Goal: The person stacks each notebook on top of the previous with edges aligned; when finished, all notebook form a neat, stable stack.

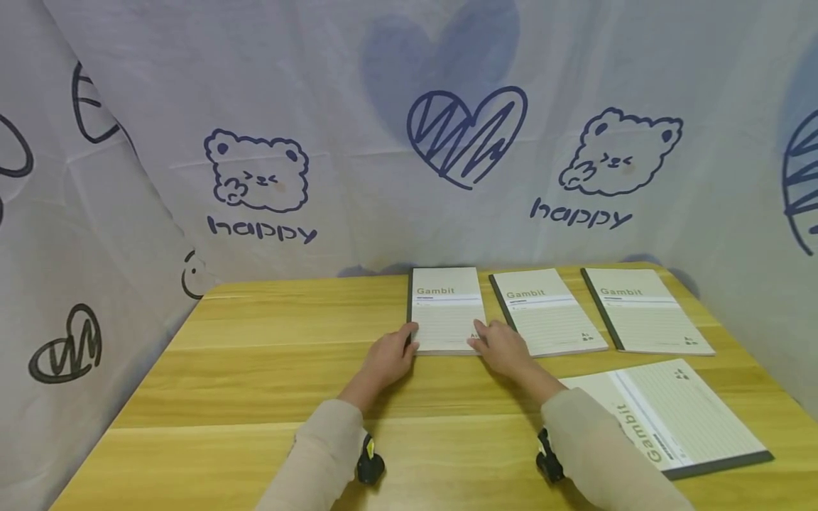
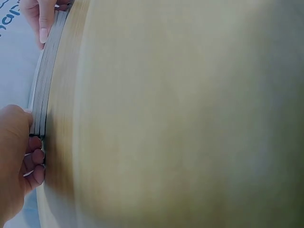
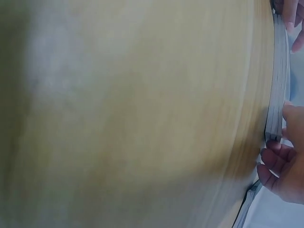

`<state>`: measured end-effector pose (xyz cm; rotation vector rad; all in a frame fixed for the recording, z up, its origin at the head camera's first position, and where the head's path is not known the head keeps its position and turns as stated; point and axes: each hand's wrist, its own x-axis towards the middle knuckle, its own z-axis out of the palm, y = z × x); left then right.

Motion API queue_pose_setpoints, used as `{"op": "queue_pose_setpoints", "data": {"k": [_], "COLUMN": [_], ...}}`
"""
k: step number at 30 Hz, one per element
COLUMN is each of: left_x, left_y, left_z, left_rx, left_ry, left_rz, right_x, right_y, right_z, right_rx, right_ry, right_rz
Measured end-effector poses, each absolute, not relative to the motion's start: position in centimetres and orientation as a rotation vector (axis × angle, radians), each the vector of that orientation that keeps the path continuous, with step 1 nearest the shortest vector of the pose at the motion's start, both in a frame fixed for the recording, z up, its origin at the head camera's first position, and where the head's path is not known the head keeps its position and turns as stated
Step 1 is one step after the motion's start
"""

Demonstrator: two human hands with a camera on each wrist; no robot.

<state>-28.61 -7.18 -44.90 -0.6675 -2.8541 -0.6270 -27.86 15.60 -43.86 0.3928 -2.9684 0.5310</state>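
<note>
A small stack of "Gambit" notebooks (image 1: 445, 305) with a dark spine on its left lies near the back edge of the table; several layers show along the stack's edge (image 2: 46, 78) in the left wrist view. At its lower left corner my left hand (image 1: 387, 358) grips the stack, thumb on the near side and fingers curled by the spine. My right hand (image 1: 505, 349) holds the lower right corner, its thumb on the near edge. In the right wrist view, the right hand's fingers (image 3: 273, 161) bend beside the stack's end.
To the right lie a second Gambit notebook (image 1: 546, 312) and a third one (image 1: 645, 310), both slightly slanted. A larger Gambit notebook (image 1: 690, 411) lies turned sideways at the front right, partly behind my right sleeve. A printed cloth (image 1: 358, 213) hangs behind the wooden table (image 1: 224, 397).
</note>
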Motion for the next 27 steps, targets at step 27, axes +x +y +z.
{"op": "queue_pose_setpoints", "data": {"k": [27], "left_x": [-27.0], "left_y": [-4.2], "left_z": [-41.9], "left_rx": [-0.576], "left_ry": [-2.696], "left_rz": [-0.645], "right_x": [-26.8], "right_y": [21.3], "right_z": [-41.3], "right_rx": [0.434], "right_ry": [-2.712], "right_rz": [0.429]}}
